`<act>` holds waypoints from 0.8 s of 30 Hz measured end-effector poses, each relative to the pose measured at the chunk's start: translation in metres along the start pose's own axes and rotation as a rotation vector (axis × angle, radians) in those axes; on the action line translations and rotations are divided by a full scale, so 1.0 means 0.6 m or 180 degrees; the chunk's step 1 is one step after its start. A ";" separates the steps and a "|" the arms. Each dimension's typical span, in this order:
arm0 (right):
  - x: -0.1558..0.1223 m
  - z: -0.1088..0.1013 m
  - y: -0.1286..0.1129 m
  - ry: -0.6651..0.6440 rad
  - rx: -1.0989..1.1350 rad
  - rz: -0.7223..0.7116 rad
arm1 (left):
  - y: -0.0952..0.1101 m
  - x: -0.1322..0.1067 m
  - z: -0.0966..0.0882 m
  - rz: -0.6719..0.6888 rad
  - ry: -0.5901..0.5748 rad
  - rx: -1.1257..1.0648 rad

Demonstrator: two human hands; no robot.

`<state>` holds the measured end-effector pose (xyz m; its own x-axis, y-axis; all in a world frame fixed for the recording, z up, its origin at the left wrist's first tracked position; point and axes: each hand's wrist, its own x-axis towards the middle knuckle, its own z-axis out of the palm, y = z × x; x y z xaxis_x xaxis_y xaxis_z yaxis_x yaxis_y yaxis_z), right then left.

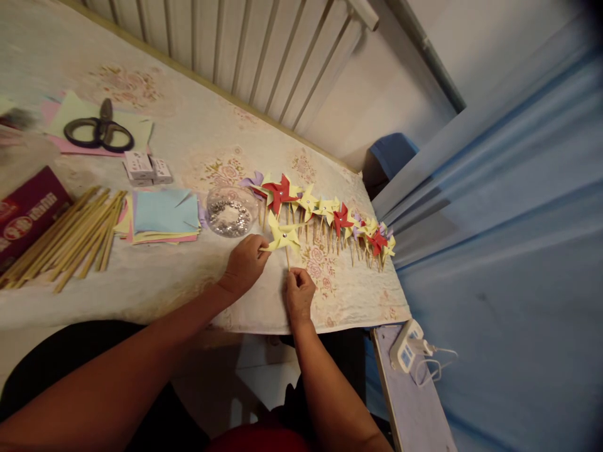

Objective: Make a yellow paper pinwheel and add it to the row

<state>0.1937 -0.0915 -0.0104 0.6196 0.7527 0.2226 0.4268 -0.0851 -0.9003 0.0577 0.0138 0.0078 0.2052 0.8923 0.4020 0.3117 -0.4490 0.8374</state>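
Note:
A yellow paper pinwheel (pixel 284 236) with a pin at its centre is held between my two hands over the table. My left hand (pixel 245 262) is closed, pinching one of its paper blades. Lower down, my right hand (pixel 300 290) grips the pinwheel's thin wooden stick. Just beyond, a row of finished-looking pinwheels (pixel 281 193) in red, yellow and purple lies across the tablecloth, sticks pointing toward me. A clear round dish (pixel 230 212) of small silvery pins stands beside my left hand.
Left of the dish lies a stack of coloured paper (pixel 164 212), then a pile of wooden sticks (pixel 89 232) by a dark red box (pixel 32 213). Behind are small white boxes (pixel 144 168) and scissors (pixel 100 132). A power strip (pixel 406 346) sits low right, near a blue curtain (pixel 499 263).

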 end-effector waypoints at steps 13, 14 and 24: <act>0.000 -0.002 -0.001 -0.0012 0.0059 0.0071 | 0.012 0.003 -0.010 -0.0312 -0.0076 -0.0089; 0.000 -0.002 -0.001 -0.0012 0.0066 0.0081 | 0.013 0.004 -0.010 -0.0338 -0.0078 -0.0103; -0.001 -0.002 -0.001 -0.0012 0.0105 0.0100 | 0.015 0.004 -0.010 -0.0487 -0.0087 -0.0197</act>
<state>0.1938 -0.0925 -0.0099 0.6300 0.7523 0.1926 0.3851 -0.0873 -0.9187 0.0556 0.0120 0.0185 0.1851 0.9481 0.2585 0.2837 -0.3034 0.9096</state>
